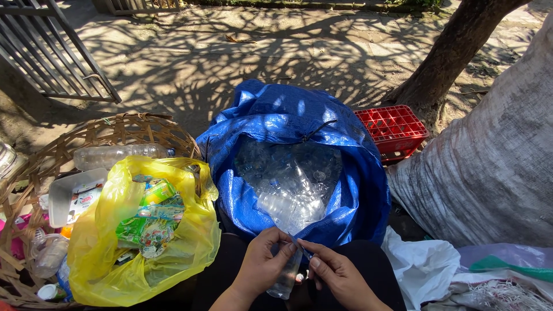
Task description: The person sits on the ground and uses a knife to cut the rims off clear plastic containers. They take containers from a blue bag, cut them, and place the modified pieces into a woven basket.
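1. Clear plastic bottle [286, 275] – at 6 o'clock, nearest item, held over the lap, tilted, neck end up. Gripped by left hand [262, 266]; fingers curled round its upper part, thumb pressed on front. Right hand [340, 275] set just beside, at bottle's top; thumb and forefinger pinched on a thin blue strip [300, 249] at the neck, prob. a label or seal band; exact kind can't be told.
Step judged: label/band being peeled off bottle. Next move would call for a firm hold by the left hand and a steady pull by the right along the bottle's side.

2. Yellow plastic bag [138, 230] – 9 o'clock, near. Open; green and mixed wrappers seen inside.

3. Blue woven sack [288, 115] – 12 o'clock, mid-distance. Mouth open, filled w/ clear bottles.

4. Wicker basket [132, 128] – 10 o'clock, behind the yellow bag. Large clear bottle, white tray, misc. plastics held.

5. White sack [495, 161] – 3 o'clock, bulky; loose plastic sheets at its foot.

6. Red crate [393, 128] – 1 o'clock, farther, beside a tree trunk [455, 52].

7. Metal gate [46, 52] – 11 o'clock, far.
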